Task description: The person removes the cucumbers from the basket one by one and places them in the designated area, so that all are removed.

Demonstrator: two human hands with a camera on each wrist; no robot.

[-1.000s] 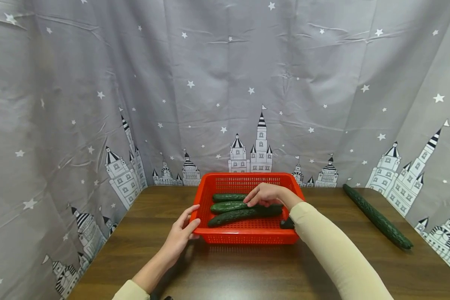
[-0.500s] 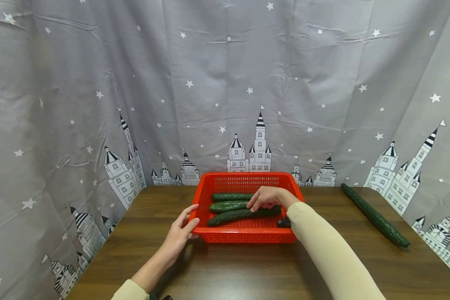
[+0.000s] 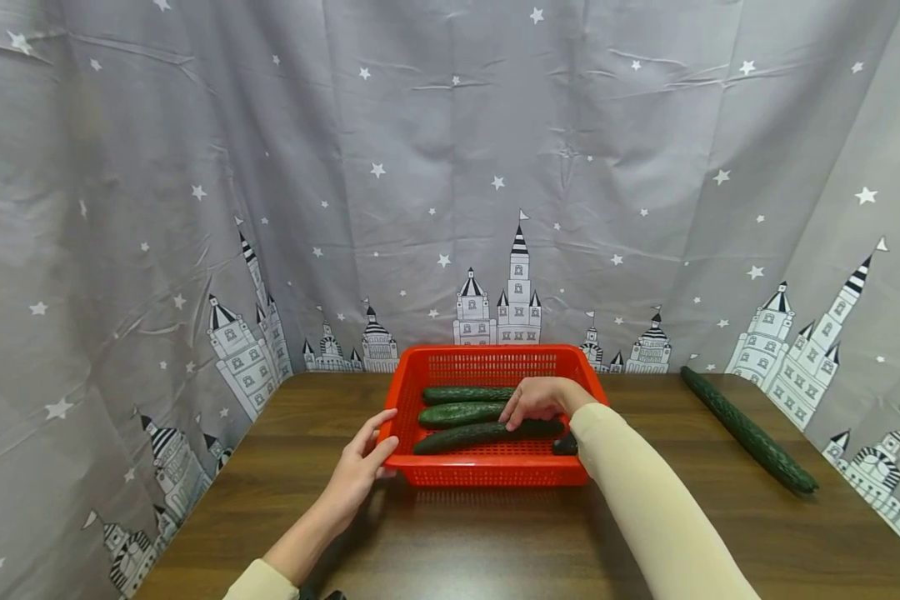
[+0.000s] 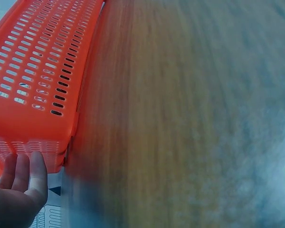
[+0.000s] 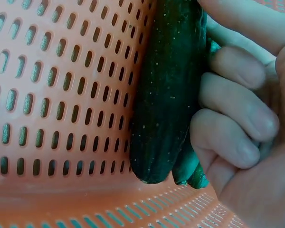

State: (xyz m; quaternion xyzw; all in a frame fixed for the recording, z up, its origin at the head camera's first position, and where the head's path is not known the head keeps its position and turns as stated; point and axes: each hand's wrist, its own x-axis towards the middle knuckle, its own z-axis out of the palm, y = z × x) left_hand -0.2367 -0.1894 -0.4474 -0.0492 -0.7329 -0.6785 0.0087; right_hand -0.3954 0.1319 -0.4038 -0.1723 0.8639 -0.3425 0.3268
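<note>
A red plastic basket (image 3: pixel 495 477) with slotted walls stands on the wooden table. Inside it, three green cucumbers lie side by side: a back one (image 3: pixel 465 396), a middle one (image 3: pixel 457 414) and a front one (image 3: pixel 457 437). My left hand (image 3: pixel 360 454) holds the basket's left rim; in the left wrist view, several of its fingers lie against the outer wall below the rim. My right hand (image 3: pixel 536 398) reaches down into the basket and grips the front cucumber from above. Its curled fingers (image 5: pixel 228 135) lie against the cucumber's side in the right wrist view; its thumb's hold is partly hidden.
Another long cucumber (image 3: pixel 750 429) lies slantwise on the table (image 3: pixel 322 417) at the right. A grey curtain (image 3: pixel 420 167) with stars and castles hangs behind the table and along its sides. A small dark object (image 3: pixel 565 444) shows beside the right sleeve.
My right hand has moved from the middle cucumber a little right and toward me, down onto the front cucumber. The left hand stays on the basket's rim.
</note>
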